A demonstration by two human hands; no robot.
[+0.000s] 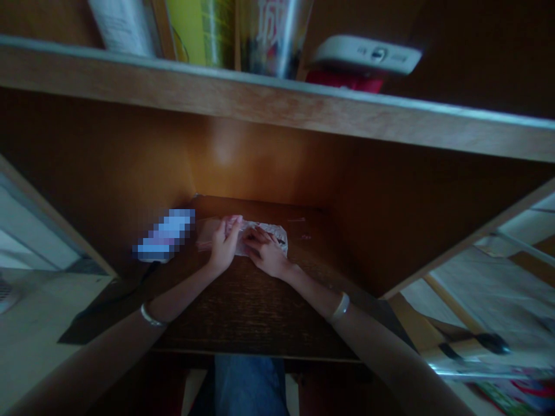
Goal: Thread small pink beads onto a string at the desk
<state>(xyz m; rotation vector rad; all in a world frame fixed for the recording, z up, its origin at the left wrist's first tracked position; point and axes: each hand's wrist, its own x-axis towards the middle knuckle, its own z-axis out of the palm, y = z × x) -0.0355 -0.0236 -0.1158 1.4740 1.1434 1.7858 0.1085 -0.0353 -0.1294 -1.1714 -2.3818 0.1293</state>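
Note:
A crinkled clear plastic bag (281, 233) lies on the dark wooden desktop, with small dark bits inside that I cannot make out. Its left part is gripped by my left hand (224, 245), whose fingers are closed together. My right hand (267, 253) rests over the bag's middle, fingers curled and pinching the plastic. Left of my left hand lies a second flat, clear plastic packet (206, 234) with a pinkish edge. A small transparent piece with pink edges (299, 229) lies to the right of the bag.
A lit phone (167, 234), blurred out, leans at the left with a cable below. Side panels and an overhead shelf (277, 107) enclose the desktop (255, 312). The shelf bears a printed clear cup (273, 40), a white device (368, 55) and a red item (344, 81).

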